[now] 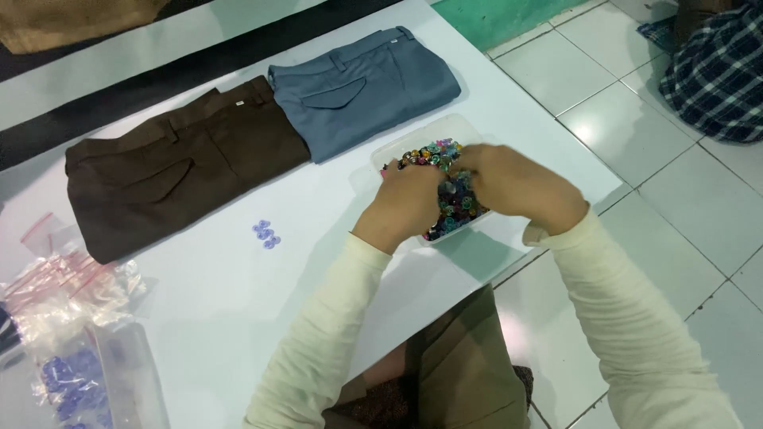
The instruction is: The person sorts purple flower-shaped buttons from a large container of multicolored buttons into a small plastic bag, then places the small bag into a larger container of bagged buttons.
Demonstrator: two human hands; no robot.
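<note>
A clear plastic container (397, 143) full of small multicoloured buttons (433, 151) sits near the right edge of the white table (230, 294). My left hand (401, 208) and my right hand (513, 184) are both down in the buttons, fingers bent among them; the hands are blurred, so I cannot see whether either one pinches a button. Three small purple buttons (266, 234) lie loose on the table to the left of my left hand.
Folded brown trousers (175, 167) and folded grey-blue trousers (366, 87) lie side by side at the back of the table. Small plastic bags (67, 318), some holding purple buttons, pile up at the left front. A plaid cloth (715, 71) lies on the tiled floor.
</note>
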